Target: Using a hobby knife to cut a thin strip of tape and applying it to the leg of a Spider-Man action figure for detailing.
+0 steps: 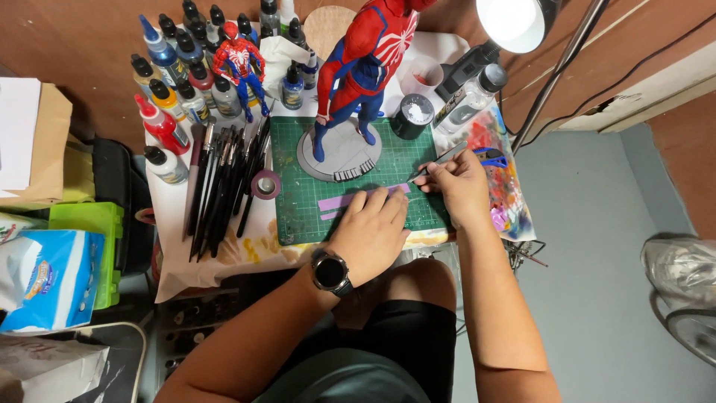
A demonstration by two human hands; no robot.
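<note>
My left hand flat, fingers pressing purple tape strip onto green cutting mat, near desk front edge. Strip long axis left-right. My right hand at strip's right end, fingers clenched on craft knife. Paint bottles stand at desk back-left corner, contents unclear.

1. A blue and white soft tissue pack lay far to the left of the left hand's fingers, low at the frame's edge.
2. A smartwatch with a round dark screen sat on the left wrist, just behind those fingers.
3. White-labelled paint bottles stood in rows well beyond and left of the fingers.
4. A clear bottle with a dark label lay just beyond the right hand's fingers.
</note>
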